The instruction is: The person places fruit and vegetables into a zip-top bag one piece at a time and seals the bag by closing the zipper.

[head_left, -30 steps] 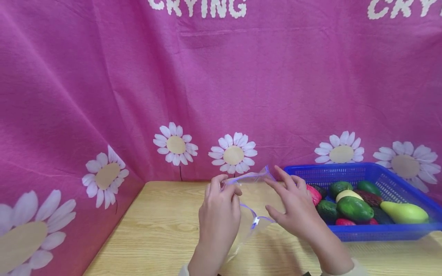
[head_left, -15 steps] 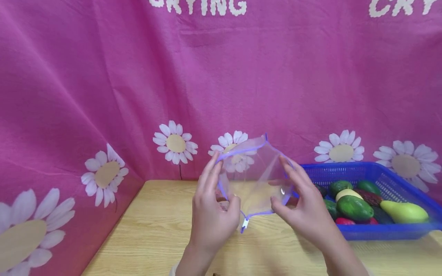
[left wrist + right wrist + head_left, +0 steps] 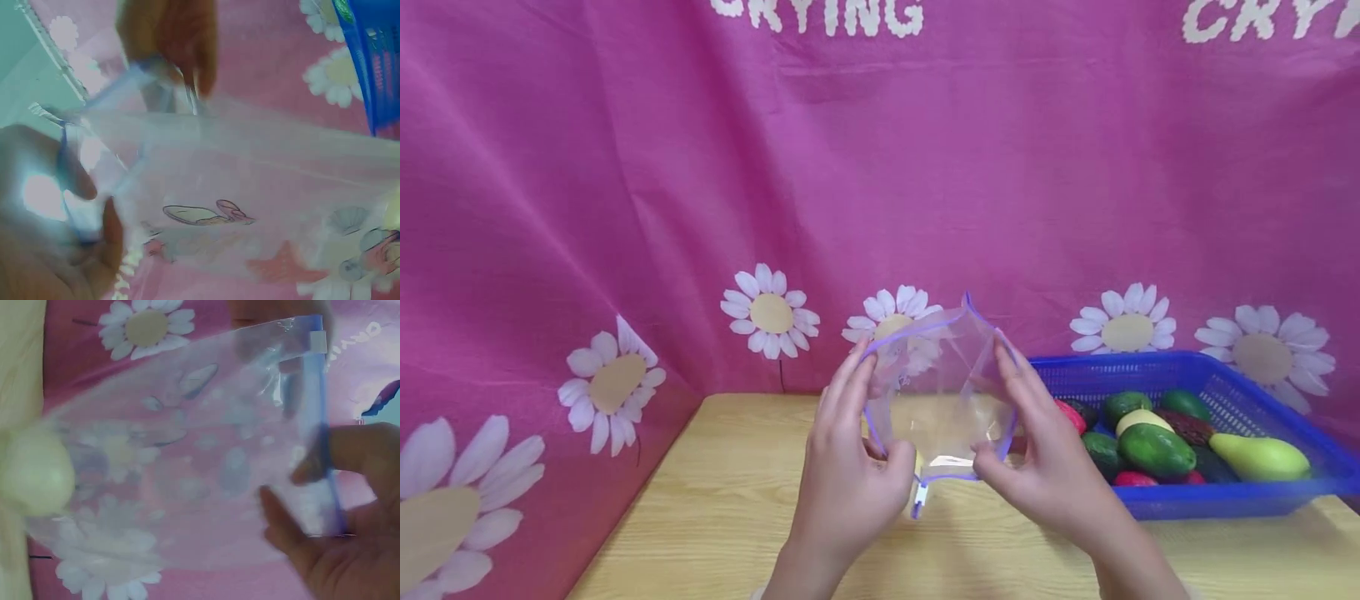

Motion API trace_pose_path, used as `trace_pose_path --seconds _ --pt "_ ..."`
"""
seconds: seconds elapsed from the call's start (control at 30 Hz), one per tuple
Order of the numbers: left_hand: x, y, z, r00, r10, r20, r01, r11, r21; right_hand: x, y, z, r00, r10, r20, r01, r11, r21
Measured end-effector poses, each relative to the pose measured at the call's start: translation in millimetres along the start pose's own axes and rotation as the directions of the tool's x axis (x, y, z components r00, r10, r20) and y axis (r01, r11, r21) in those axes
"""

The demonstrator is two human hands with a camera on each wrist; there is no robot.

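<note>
Hanging behind everything, a magenta cloth carries printed daisies and white lettering along its upper part. A wood-grain table stretches out in front of it, and at the person's right a blue plastic basket with perforated walls stands on that table, full of fruit. The clear bag is held up between the two hands, left of the basket, its purple-edged mouth spread apart and turned toward the person; the wrist views show printed pictures on its film, an orange starfish among them. The left hand is grasping one side of the bag's rim, and the right hand is grasping the opposite side, each with its thumb toward the near edge and its fingers farther up. Inside the basket, a yellow-green pear lies at the right, beside a glossy green fruit. A pale rounded thing shows at the bag's far end in the right wrist view, though whether it is inside or beyond cannot be told. Smallest is the white slider, at the near corner of the mouth.
</note>
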State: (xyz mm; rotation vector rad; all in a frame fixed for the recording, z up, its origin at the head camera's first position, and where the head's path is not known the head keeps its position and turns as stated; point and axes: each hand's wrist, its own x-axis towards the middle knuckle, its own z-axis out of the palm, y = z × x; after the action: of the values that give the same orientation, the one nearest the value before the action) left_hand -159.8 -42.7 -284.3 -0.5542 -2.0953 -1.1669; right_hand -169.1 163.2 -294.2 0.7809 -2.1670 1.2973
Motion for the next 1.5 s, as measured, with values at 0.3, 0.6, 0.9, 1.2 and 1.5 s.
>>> trace_pose_path --seconds 0.3,0.6,0.9,1.2,1.5 --pt "-3.8 0.5 -3.6 0.998 -0.029 0.05 0.018 0.978 0.207 0.2 4 16 0.995 -0.099 0.026 0.1 0.994 -0.036" --pt "0.4 1.7 -8.0 0.997 -0.054 0.06 0.047 0.993 0.107 0.1 10 11 0.998 0.009 0.057 -0.011 0.999 0.038" --pt "3.1 -13.2 -0.6 0.998 0.057 0.007 -0.057 0.962 0.267 4.5 22 21 0.995 0.006 0.1 -0.008 1.0 0.026" --pt "-4.9 -11.2 -3.3 0.998 -0.009 0.068 -0.006 0.976 0.22 5.6 31 6 0.975 0.056 0.214 -0.05 0.998 -0.033" --pt "-7.4 -9.9 3.7 0.994 -0.029 0.107 0.015 0.992 0.127 7.5 34 -22 0.99 0.018 0.141 -0.013 0.999 -0.032"
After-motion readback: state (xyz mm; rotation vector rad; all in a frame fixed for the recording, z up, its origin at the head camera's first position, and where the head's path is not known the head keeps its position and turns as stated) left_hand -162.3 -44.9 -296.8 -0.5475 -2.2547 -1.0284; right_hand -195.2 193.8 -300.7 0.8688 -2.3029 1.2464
